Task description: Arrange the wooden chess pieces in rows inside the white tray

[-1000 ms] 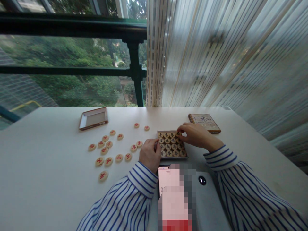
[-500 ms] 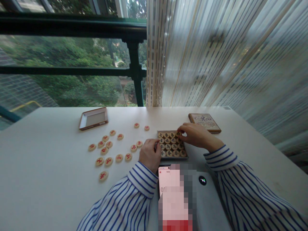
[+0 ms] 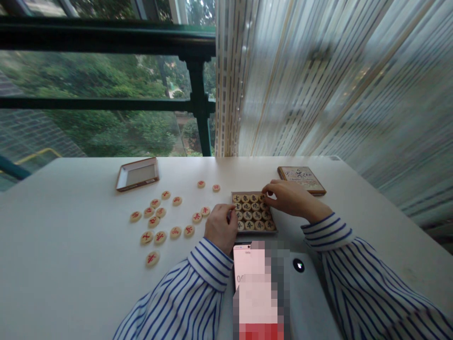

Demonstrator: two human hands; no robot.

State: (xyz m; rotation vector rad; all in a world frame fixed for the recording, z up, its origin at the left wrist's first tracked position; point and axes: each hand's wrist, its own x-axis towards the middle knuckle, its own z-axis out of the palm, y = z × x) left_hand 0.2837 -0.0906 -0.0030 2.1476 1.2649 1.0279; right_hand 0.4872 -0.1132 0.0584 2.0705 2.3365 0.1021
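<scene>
A small square box tray (image 3: 234,194) sits on the white table (image 3: 71,283), filled with round wooden chess pieces marked in black (image 3: 252,215). My left hand (image 3: 221,227) rests against the tray's left edge with its fingers curled on the rim. My right hand (image 3: 290,198) reaches over the tray's far right corner, its fingertips pinched on a black-marked piece there. Several wooden pieces marked in red (image 3: 159,222) lie scattered on the table to the left of the tray.
An open empty box half (image 3: 138,174) lies at the back left. A printed box lid (image 3: 301,179) lies behind my right hand. A phone (image 3: 249,269) and a grey device (image 3: 307,293) sit at the near edge. Window railing and curtain stand behind the table.
Almost nothing has moved. My right hand has shifted slightly over the tray's far right corner; my left hand stays on the tray's left edge.
</scene>
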